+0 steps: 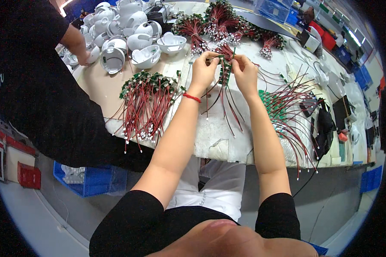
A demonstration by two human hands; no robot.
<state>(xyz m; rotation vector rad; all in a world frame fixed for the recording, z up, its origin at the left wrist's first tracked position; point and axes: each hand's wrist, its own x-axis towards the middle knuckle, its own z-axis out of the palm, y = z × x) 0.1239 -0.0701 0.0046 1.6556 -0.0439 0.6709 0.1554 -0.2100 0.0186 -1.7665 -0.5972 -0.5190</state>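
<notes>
Over the middle of the table, my two hands work close together on a narrow green circuit-board strip point(224, 75). Its dark red and black wires hang toward me. My left hand point(205, 70), with a red cord at the wrist, pinches the strip's upper left end. At the upper right end, my right hand point(244, 73) has thumb and fingers pinched together on it; the exact contact is too small to see. Left of my forearm lies a pile of wired green boards point(148, 105) with white plugs. More green boards point(273, 107), their wires fanned out, lie right of my right forearm.
Bundles of wired boards point(221, 21) lie at the back of the table. White rounded plastic shells point(126, 25) are heaped at the back left. A co-worker's hand point(88, 55) touches one there. A blue bin point(88, 177) stands under the table; a black bundle point(325, 122) lies right.
</notes>
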